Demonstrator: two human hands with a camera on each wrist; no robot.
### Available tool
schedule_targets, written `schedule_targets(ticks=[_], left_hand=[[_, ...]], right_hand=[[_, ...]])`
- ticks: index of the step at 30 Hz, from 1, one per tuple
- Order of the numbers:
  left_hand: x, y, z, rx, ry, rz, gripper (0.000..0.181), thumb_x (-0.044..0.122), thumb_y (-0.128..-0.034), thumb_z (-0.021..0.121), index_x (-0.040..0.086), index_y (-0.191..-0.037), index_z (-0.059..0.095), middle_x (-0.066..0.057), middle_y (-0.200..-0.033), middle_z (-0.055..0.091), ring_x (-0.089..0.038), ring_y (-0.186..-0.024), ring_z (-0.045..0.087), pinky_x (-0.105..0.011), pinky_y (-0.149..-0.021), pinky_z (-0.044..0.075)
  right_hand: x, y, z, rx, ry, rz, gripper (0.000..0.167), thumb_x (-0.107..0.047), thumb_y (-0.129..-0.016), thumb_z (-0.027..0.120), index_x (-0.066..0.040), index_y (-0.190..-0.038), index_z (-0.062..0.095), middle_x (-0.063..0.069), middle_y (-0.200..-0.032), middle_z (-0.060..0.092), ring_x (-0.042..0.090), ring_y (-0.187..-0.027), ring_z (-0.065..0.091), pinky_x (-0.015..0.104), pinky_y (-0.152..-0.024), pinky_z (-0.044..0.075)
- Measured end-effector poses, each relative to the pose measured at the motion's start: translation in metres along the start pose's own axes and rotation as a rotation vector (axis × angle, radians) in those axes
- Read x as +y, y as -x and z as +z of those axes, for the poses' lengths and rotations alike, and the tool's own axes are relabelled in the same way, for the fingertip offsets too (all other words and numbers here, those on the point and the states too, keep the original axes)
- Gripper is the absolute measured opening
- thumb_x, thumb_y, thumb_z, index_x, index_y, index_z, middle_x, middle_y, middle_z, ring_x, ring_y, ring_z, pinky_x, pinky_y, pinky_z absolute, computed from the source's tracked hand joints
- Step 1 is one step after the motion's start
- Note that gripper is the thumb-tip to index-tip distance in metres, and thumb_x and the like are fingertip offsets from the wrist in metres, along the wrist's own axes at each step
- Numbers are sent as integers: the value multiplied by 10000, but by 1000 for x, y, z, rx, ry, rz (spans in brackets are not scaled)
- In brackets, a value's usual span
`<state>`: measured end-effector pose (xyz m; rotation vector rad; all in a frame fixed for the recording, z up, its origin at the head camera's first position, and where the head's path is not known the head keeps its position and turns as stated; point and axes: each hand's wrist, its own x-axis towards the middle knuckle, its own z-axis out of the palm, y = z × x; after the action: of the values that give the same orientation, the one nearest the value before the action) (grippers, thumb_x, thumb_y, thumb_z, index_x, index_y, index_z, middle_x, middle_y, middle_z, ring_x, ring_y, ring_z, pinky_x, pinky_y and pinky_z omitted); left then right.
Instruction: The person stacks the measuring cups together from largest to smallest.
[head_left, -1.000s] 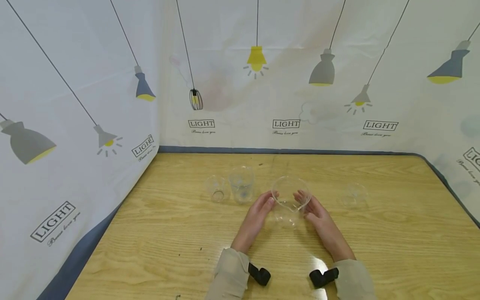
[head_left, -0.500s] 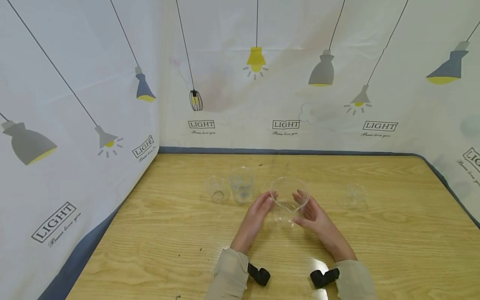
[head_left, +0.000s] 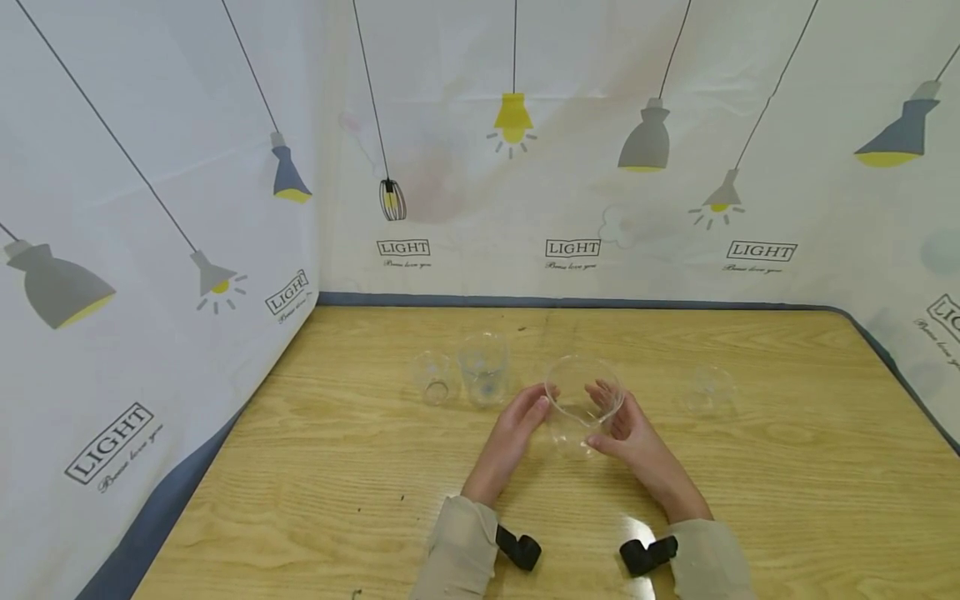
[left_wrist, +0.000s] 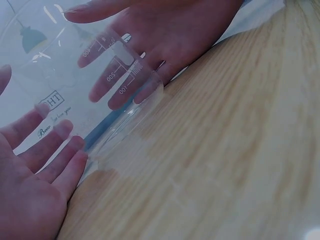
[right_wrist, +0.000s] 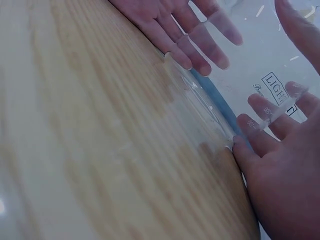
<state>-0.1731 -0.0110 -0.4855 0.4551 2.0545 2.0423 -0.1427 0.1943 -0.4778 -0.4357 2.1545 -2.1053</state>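
Observation:
A large clear glass beaker (head_left: 581, 417) with white graduation marks stands in front of me in the head view, its base apparently on the table. My left hand (head_left: 517, 418) holds its left side, thumb toward me and fingers around the far side. On the right side my right hand (head_left: 633, 433) holds it, with the thumb on the near wall. In the left wrist view the fingers of the right hand (left_wrist: 125, 70) show spread behind the glass. The right wrist view shows the left hand's fingers (right_wrist: 202, 37) fairly straight against the opposite wall.
A clear vessel with some clear liquid (head_left: 483, 379) stands left of the beaker. Beside it is a small clear glass (head_left: 431, 379), and another small clear glass (head_left: 708, 392) is at the right. The wooden table (head_left: 315, 467) meets a lamp-printed cloth (head_left: 480, 192) behind.
My right thumb has moved inward from the beaker's right side onto its near wall. The beaker has shifted very slightly toward me. My left hand stays nearly still.

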Motion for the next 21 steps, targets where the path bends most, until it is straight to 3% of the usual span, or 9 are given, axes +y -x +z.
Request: schedule_targets(ticks=[6, 14, 21], left_hand=[[2, 1, 0, -11, 8, -4, 482, 474, -889, 455, 172, -1264, 482, -1, -1261, 506, -105, -1111, 478, -390, -974, 301], [24, 8, 2, -21, 28, 4, 454, 387, -920, 450, 80, -1253, 481, -83, -1247, 516, -181, -1117, 482, -375, -956, 325], [27, 10, 2, -22, 23, -3, 435, 396, -920, 445, 109, -1242, 498, -69, -1236, 529, -197, -1119, 485, -363, -954, 332]], right_hand=[[0, -1, 1, -7, 4, -24, 809, 42, -812, 600, -255, -1415, 149, 109, -1434, 249, 251, -1330, 147, 513, -1028, 82], [-1, -1, 2, -12, -3, -31, 788, 53, -806, 601, -205, -1406, 161, 119, -1428, 254, 267, -1324, 156, 540, -1021, 74], [-1, 0, 1, -26, -9, -19, 856, 40, -804, 610, -214, -1426, 80, 114, -1436, 237, 268, -1330, 133, 546, -1016, 79]])
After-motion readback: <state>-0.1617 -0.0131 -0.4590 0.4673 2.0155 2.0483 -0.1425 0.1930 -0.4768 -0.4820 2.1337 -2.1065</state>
